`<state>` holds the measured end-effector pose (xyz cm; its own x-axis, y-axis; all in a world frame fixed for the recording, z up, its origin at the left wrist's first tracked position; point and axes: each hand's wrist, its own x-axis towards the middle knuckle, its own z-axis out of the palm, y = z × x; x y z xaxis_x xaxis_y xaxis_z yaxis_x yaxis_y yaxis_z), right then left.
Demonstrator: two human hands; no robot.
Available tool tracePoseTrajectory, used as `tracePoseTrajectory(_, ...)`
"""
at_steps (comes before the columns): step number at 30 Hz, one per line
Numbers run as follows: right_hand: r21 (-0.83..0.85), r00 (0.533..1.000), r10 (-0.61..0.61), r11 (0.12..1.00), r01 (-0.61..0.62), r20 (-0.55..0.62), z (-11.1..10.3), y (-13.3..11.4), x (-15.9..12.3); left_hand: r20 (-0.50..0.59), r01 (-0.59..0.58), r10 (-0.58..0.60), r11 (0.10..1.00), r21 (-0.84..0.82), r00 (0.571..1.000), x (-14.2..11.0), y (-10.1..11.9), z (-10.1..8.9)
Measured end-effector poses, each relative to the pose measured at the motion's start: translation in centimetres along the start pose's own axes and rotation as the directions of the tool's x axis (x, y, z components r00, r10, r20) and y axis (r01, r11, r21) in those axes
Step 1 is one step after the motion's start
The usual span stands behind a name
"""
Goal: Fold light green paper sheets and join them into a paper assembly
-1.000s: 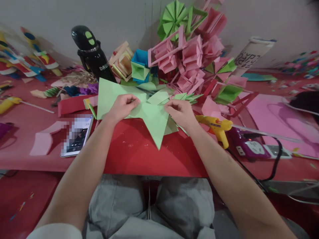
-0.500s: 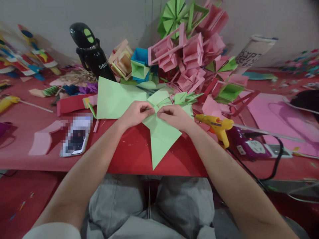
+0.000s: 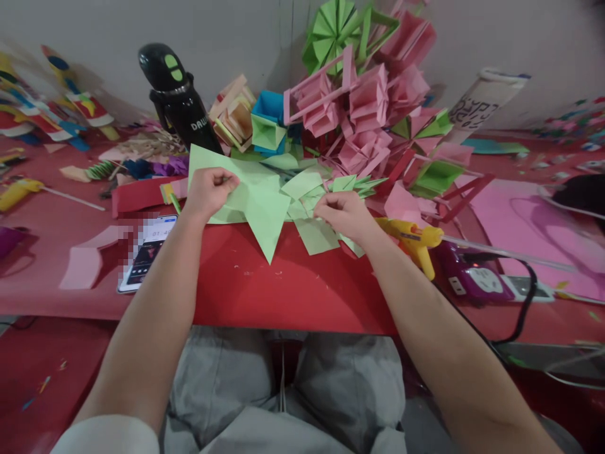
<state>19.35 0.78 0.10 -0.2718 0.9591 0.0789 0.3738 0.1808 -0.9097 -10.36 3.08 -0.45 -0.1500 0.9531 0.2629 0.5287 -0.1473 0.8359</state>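
My left hand is closed in a pinch on a light green paper sheet, whose pointed corner hangs toward the table's front edge. My right hand is closed on a smaller green paper piece lying beside the sheet. Both hands rest over the red table. More folded green pieces lie just behind my right hand.
A yellow glue gun lies right of my right hand, with a purple power strip and black cable beyond. A phone lies to the left. A black bottle and piled pink and green paper shapes stand behind.
My hands have moved apart. The left hand has drawn the pointed green sheet to the left and back. A smaller green piece now lies under my right hand.
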Motion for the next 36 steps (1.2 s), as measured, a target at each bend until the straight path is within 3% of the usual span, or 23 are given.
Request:
tracePoseTrajectory(4, 0.079, 0.991, -0.085, 0.993, 0.093, -0.103, 0.5, 0.0, 0.3, 0.069, -0.011, 0.015, 0.998, -0.057, 0.997, -0.4, 0.4, 1.0)
tracePoseTrajectory(10, 0.017, 0.996, -0.094, 0.995, 0.094, 0.003, 1.0, 0.3, 0.2, 0.151, -0.12, 0.12, 0.993, -0.01, 0.981, -1.1, 1.7, 2.6)
tracePoseTrajectory(13, -0.056, 0.986, -0.168, 0.984, 0.168, 0.007, 1.3, 0.3, -0.1, 0.213, -0.27, 0.246, 0.958, 0.094, 0.946, -1.7, 2.4, 2.7)
tracePoseTrajectory(16, -0.173, 0.966, -0.258, 0.95, 0.258, 0.027, 1.6, 0.1, -0.3, 0.279, -0.393, 0.36, 0.917, 0.072, 0.89, -2.6, 3.5, 3.3)
tracePoseTrajectory(21, -0.248, 0.932, -0.361, 0.901, 0.356, 0.023, 2.2, 0.1, -0.4, 0.342, -0.439, 0.405, 0.898, 0.024, 0.848, -3.7, 4.7, 4.8)
tracePoseTrajectory(25, -0.27, 0.907, -0.421, 0.872, 0.408, 0.011, 2.4, 0.1, -0.5, 0.338, -0.426, 0.392, 0.904, 0.029, 0.856, -3.8, 4.9, 4.9)
tracePoseTrajectory(29, -0.279, 0.894, -0.448, 0.859, 0.428, -0.008, 2.2, -0.1, -0.7, 0.287, -0.379, 0.335, 0.918, 0.115, 0.897, -3.4, 4.7, 4.2)
tracePoseTrajectory(36, -0.296, 0.924, -0.38, 0.889, 0.348, -0.055, 1.2, -0.3, -0.9, 0.246, -0.297, 0.233, 0.917, 0.266, 0.941, -2.3, 3.3, 2.6)
